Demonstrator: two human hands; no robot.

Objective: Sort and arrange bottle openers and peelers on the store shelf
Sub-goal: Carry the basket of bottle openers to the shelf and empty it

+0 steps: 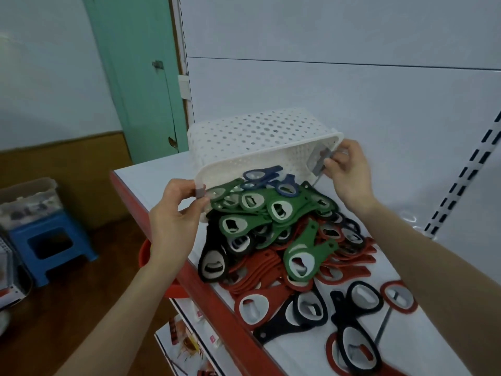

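The task is judged to be at an early stage: the stock is being emptied out, and no sorting by kind or colour is seen yet. A white perforated basket (pixel 257 137) is held tipped toward the person at the back left of the shelf (pixel 168 169), its mouth facing forward and down. The basket's left rim corner is pinched between the thumb and fingers of the left hand (pixel 173 221), and its right end is gripped at the handle opening by the right hand (pixel 349 175). The bottle openers (pixel 271 226) lie mostly outside the basket in one mixed heap that runs from its mouth toward the shelf's front edge. Blue ones (pixel 260 176) are at the mouth, partly inside, green ones (pixel 279 210) just below them, a black one (pixel 212 263) overhangs the red front edge (pixel 206 289), and red ones (pixel 260 270) are spread beneath. A few loose openers lie apart toward the front right. No peeler can be made out with certainty; a thin grey rod (pixel 383 325) among the loose openers cannot be identified. Separating the kinds and colours and laying them in order is all left to do.
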